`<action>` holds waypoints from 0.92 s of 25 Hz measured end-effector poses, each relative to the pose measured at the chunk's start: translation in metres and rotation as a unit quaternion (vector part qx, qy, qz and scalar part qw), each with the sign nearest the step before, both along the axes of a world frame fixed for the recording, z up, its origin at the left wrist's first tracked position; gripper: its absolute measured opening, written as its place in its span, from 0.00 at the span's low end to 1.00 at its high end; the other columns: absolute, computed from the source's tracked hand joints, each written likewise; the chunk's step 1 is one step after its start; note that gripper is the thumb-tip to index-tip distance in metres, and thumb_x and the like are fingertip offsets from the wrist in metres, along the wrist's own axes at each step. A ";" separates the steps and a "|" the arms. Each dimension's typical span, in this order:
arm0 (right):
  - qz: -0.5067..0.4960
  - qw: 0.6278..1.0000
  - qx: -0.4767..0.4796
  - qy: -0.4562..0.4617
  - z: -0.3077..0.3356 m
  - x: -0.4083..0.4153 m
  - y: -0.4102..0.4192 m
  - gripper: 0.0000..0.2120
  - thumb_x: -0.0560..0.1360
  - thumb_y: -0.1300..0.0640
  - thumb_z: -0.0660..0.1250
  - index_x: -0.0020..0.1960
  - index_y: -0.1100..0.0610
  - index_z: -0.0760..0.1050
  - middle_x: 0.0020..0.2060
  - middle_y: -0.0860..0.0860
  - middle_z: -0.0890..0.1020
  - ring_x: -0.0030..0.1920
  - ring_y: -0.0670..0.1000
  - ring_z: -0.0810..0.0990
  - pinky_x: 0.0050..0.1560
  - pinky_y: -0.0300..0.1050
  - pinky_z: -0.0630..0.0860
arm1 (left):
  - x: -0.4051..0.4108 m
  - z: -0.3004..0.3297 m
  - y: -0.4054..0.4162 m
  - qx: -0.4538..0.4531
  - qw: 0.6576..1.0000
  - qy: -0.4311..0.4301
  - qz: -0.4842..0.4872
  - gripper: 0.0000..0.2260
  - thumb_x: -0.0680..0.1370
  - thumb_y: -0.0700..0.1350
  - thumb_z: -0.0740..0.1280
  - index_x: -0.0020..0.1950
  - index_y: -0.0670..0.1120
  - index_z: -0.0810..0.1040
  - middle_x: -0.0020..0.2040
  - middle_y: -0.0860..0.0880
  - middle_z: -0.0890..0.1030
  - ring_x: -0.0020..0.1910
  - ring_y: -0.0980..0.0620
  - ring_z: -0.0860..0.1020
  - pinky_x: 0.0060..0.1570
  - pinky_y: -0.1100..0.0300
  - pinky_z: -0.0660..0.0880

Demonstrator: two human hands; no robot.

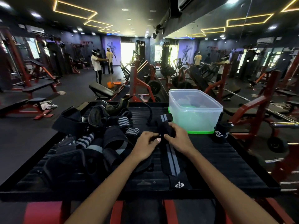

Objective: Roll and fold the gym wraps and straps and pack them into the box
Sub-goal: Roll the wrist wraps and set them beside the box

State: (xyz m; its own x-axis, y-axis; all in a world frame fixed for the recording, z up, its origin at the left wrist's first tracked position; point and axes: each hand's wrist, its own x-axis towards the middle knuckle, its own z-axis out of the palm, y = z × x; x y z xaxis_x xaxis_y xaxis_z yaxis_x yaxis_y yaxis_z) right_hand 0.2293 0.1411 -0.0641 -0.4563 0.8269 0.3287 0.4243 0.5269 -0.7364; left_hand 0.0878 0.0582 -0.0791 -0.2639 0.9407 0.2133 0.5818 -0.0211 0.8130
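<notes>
Hands at centre of black ribbed tabletop [226, 162]. Left hand [146, 145] and right hand [178, 138] both curl their fingers round one black wrap [171, 157], gripping its bunched upper part between them. Wrap's loose end, with grey stripes, runs toward 6 o'clock and lies flat on the tabletop, a white logo near its tip. Clear plastic box [195, 110] stands at 1 o'clock from the hands, open, on a green lid [199, 131]; contents unclear through the cloudy wall. Pile of wraps and straps [97, 135] at 9 to 11 o'clock, tangled, black with grey and white stripes. Small black rolled wrap [220, 134] just beside the box, at 3 o'clock.
</notes>
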 end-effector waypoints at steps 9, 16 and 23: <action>0.090 0.893 0.333 -0.289 0.053 0.009 -0.012 0.22 0.76 0.58 0.61 0.68 0.42 0.70 0.52 0.52 0.72 0.47 0.57 0.78 0.38 0.51 0.74 | -0.012 0.028 -0.002 0.048 0.883 -0.467 0.008 0.25 0.75 0.62 0.60 0.60 0.43 0.75 0.53 0.42 0.80 0.50 0.45 0.81 0.54 0.49 0.77; 0.097 0.808 0.558 -0.163 0.042 0.009 0.006 0.11 0.73 0.58 0.66 0.53 0.53 0.81 0.48 0.58 0.80 0.38 0.57 0.79 0.24 0.45 0.73 | -0.031 0.043 -0.003 0.246 0.844 -0.473 -0.059 0.16 0.69 0.41 0.72 0.57 0.42 0.78 0.50 0.46 0.84 0.51 0.50 0.81 0.53 0.58 0.79; 0.011 0.963 0.264 -0.050 0.057 -0.030 0.036 0.16 0.76 0.63 0.60 0.62 0.57 0.77 0.49 0.61 0.81 0.46 0.61 0.78 0.40 0.47 0.70 | -0.029 0.035 -0.002 0.234 0.936 -0.262 -0.023 0.33 0.71 0.24 0.67 0.68 0.50 0.64 0.55 0.50 0.82 0.57 0.52 0.78 0.57 0.65 0.74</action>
